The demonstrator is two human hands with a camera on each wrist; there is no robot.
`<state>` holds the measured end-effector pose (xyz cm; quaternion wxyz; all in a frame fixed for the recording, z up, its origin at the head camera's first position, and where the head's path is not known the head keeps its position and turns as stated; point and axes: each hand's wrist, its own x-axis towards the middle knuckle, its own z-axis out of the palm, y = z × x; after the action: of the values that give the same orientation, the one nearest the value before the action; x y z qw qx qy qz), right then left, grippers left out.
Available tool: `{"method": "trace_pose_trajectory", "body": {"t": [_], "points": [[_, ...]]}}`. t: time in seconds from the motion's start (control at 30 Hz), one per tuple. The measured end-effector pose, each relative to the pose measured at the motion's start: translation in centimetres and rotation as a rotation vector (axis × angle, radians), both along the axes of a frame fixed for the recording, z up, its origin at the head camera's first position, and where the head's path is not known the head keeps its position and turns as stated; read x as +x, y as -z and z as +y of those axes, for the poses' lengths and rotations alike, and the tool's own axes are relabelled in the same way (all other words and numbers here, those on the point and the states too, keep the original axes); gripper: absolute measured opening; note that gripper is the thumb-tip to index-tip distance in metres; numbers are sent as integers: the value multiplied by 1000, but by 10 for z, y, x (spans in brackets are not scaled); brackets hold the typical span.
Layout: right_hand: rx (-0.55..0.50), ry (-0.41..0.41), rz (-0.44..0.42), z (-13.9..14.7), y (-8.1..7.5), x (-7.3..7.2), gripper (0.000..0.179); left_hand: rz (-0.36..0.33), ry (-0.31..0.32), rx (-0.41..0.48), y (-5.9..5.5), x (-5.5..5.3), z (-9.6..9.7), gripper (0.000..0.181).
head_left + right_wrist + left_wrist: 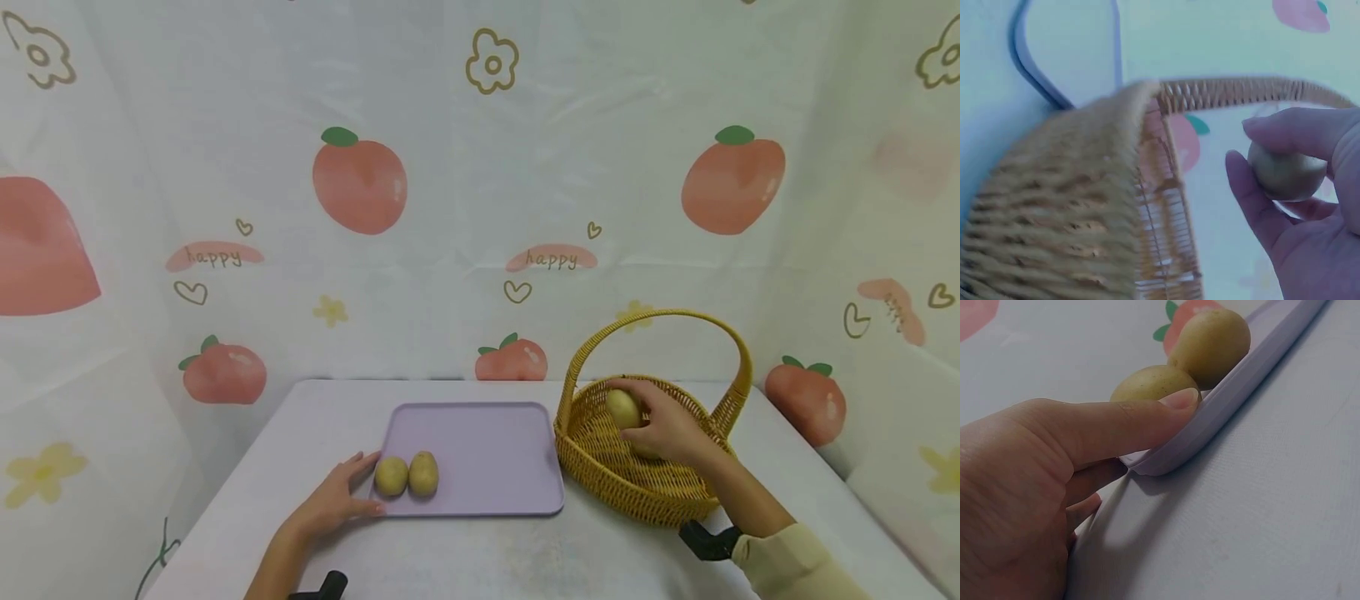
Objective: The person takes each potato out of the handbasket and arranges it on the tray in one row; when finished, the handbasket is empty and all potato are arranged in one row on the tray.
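Note:
My right hand (666, 423) holds a potato (623, 409) between thumb and fingers, above the inside of a yellow wicker basket (611, 483). The right wrist view shows the same potato (1288, 173) in the grip, beside the arched basket handle (1229, 92). Partly behind that hand, another potato (645, 451) lies in the basket. At the left end of a pale purple tray (487, 458), my left hand (333, 498) touches the rim, its thumb stretched along the front corner. Beside it on the tray sit a round potato (391, 477) and an oval potato (423, 474).
The basket stands close to the tray's right side, its tall handle (660, 313) arching over it. A white table (450, 554) carries both. Behind hangs a white curtain (442, 317) printed with fruit and flowers.

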<state>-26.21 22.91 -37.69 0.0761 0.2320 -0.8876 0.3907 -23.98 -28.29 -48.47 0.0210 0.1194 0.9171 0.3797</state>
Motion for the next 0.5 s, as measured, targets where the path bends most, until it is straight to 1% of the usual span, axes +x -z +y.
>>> {"method": "trace_pose_trajectory", "body": {"t": [0.13, 0.37, 0.5], "points": [[-20, 7, 17, -12, 3, 9, 67, -1, 1, 2, -1, 0, 0, 90], [-65, -85, 50, -39, 4, 17, 66, -9, 4, -2, -3, 1, 2, 89], [-75, -118, 40, -55, 8, 18, 64, -17, -3, -12, -5, 3, 2, 89]]}}
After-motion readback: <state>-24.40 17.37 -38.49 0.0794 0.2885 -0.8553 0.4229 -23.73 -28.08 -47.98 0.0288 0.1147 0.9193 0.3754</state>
